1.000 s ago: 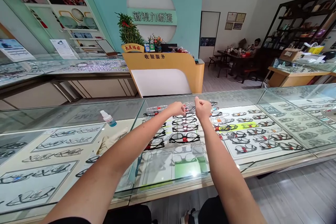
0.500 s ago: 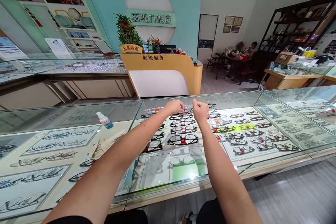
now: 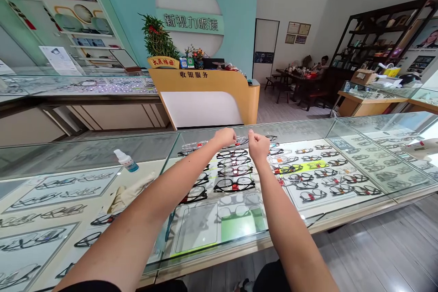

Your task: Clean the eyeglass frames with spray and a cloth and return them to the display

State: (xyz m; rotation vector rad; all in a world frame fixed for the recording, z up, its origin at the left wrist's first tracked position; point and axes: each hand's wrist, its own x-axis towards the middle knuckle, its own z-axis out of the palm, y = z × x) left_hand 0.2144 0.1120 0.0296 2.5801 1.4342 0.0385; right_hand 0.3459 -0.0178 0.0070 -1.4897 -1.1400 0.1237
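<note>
Both arms stretch out over the glass display counter (image 3: 191, 250). At the far end of a column of eyeglasses, my left hand (image 3: 225, 137) is closed, its fingertips at the left side of a thin-framed pair of glasses (image 3: 242, 140). My right hand (image 3: 259, 147) is closed with the thumb up, at the right side of the same pair. The fingers cover the ends of the frame, so the exact grip is partly hidden. Nearer to me, black-framed glasses (image 3: 234, 185) with red tags lie in a row below the hands.
A spray bottle (image 3: 126, 160) with blue liquid and a crumpled cream cloth (image 3: 132, 191) lie left of my left arm. More glasses (image 3: 313, 195) fill the right side. Behind the counter stands a yellow cashier desk (image 3: 201, 83); a person (image 3: 323, 65) sits at a far table.
The view has shifted slightly to the right, so the surroundings sit further left. My hands keep nearly the same place at the far pair of glasses.
</note>
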